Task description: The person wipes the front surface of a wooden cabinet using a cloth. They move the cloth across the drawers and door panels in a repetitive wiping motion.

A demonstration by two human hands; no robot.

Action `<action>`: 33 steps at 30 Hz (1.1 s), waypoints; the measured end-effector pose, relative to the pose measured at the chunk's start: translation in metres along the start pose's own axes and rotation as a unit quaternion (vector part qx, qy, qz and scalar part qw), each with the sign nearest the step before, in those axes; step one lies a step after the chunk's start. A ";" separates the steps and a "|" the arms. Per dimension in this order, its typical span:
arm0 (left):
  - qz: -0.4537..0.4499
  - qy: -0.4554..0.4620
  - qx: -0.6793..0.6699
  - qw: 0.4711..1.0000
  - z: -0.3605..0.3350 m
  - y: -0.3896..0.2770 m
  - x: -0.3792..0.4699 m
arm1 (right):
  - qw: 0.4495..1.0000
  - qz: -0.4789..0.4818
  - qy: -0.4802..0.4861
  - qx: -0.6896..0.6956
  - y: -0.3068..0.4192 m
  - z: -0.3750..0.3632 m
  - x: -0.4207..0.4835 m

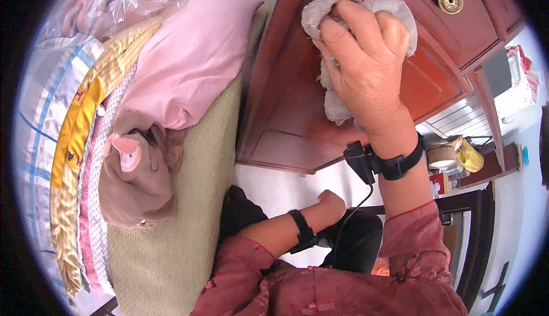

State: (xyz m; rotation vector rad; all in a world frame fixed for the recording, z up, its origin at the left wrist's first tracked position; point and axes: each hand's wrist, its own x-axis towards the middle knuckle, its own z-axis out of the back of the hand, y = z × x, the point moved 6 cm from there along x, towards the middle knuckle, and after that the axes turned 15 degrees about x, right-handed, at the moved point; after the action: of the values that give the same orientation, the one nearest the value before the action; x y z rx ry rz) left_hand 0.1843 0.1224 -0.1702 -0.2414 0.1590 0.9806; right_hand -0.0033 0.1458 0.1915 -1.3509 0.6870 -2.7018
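Observation:
My right hand [364,54] grips a bunched, fluffy whitish cloth [334,110] and presses it against the reddish-brown wooden cabinet [291,88], just beside a drawer with a round brass knob [450,0]. Part of the cloth hangs down below the palm. My left hand [332,208] is low, near my knees, with its fingers bent out of sight; whether it holds anything is hidden. Each wrist wears a black strap, and a cable runs from the device at the right one.
On the left, a pale green padded surface [201,178] bears a pink cloth [193,54], a brown garment [133,183] and layered bedding [64,144]. Clear plastic bags lie at upper left. A roll of tape [442,156] and a yellow packet [470,155] sit at the right.

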 end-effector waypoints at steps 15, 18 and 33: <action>0.026 0.049 -0.015 0.998 0.019 0.006 -0.001 | 0.924 0.136 0.316 0.167 0.101 -0.142 -0.149; 0.021 0.047 -0.007 0.999 0.022 0.005 0.004 | 0.891 0.158 0.390 0.169 0.119 -0.164 -0.182; 0.003 0.062 0.054 0.997 -0.001 -0.016 0.014 | 0.983 0.056 0.176 0.022 0.027 -0.019 -0.017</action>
State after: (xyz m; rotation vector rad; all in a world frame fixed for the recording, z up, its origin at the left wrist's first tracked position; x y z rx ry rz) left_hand 0.2055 0.1246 -0.1728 -0.2033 0.3263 0.9602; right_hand -0.0118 0.1323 0.1578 -0.8018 0.6963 -2.8695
